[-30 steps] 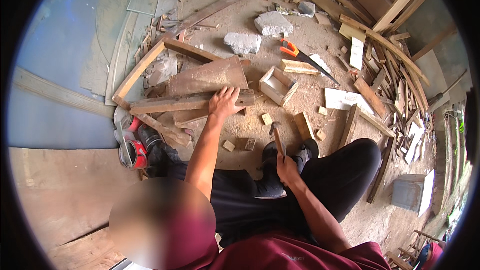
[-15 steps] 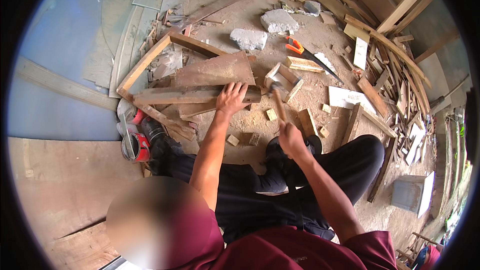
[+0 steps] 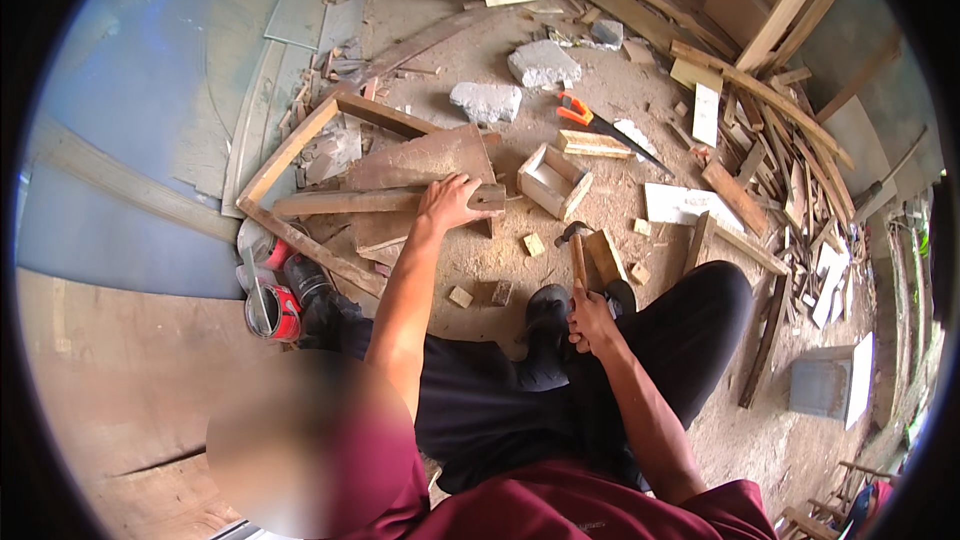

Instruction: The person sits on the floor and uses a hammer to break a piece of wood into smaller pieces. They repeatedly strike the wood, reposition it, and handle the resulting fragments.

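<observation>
Steadied the beam (image 3: 345, 202) at the near edge of the brown board (image 3: 425, 157) with left hand (image 3: 450, 202) grasping over its top, and clenched the hammer (image 3: 578, 262) well apart in right hand (image 3: 592, 320), with an end notch (image 3: 489, 203) apparently already cut but remaining work unclear.

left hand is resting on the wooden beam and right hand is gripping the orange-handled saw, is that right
Not quite: the right hand is gripping a hammer, not the orange-handled saw, as the head view shows. The left hand is resting on the wooden beam.
</observation>
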{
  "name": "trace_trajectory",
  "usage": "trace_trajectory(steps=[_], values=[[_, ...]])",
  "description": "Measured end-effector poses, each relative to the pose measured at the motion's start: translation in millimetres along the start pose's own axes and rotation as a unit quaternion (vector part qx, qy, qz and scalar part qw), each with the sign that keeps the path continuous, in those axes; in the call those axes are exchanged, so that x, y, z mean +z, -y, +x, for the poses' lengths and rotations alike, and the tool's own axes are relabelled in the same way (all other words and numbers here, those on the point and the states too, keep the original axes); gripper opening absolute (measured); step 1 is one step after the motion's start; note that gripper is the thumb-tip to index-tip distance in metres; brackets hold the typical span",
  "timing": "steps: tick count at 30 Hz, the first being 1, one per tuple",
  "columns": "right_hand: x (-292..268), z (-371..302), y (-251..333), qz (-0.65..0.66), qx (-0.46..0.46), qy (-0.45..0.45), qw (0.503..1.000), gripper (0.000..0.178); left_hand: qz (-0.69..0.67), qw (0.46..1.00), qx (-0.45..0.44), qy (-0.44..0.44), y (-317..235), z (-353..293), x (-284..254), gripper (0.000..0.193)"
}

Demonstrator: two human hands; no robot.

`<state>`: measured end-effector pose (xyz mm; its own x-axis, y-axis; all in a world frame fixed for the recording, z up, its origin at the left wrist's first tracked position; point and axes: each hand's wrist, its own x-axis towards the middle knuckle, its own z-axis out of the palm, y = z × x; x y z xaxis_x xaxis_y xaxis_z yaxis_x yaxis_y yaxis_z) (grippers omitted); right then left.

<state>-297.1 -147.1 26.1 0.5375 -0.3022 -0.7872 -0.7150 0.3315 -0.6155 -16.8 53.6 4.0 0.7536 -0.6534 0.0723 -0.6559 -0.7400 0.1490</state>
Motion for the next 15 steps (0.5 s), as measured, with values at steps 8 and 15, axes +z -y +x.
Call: trace_trajectory(steps=[8,15], values=[[11.0,-10.5,21.2,0.081,-0.065,0.042,0.994,0.044,-0.165,0.964,0.059,-0.2,-8.6,-4.2,-130.2,0.077],[31.2,-40.7,38.8,0.118,-0.073,0.09,0.986,0.045,-0.155,0.91,0.075,-0.377,-23.2,-40.1,-199.4,0.087]])
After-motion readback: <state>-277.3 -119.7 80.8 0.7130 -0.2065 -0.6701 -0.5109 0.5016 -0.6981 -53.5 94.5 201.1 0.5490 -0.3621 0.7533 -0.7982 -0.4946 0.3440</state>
